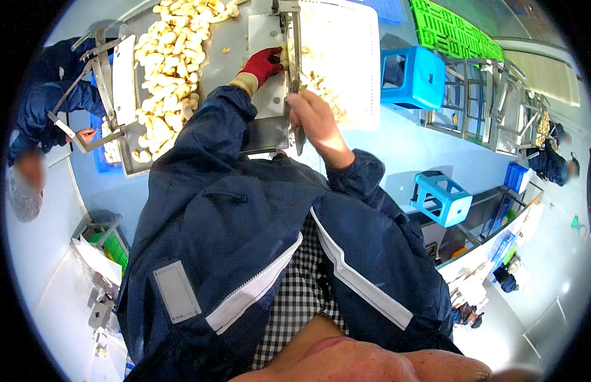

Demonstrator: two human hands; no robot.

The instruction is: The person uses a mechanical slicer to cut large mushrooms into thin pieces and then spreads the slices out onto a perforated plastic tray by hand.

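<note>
My left hand (264, 67), in a red glove with a yellowish cuff, rests at a white cutting board (266, 102), its fingertips on a pale mushroom piece (284, 55) beside a hinged metal cutter blade (294, 52). My bare right hand (314, 117) is closed round the near end of the cutter's lever; the handle is mostly hidden by the fingers. Left of the cutter, a long heap of whole pale mushrooms (168, 71) lies on the steel table (223, 67). Right of the blade, cut pieces (314, 71) lie in a white plastic crate (362, 62).
A co-worker (42, 105) sits at the left, beside another hinged cutter (102, 86) and a blue crate (98, 143). Blue plastic stools (427, 79) stand on the floor at the right, near metal racks (477, 105) and a green plastic crate (455, 31).
</note>
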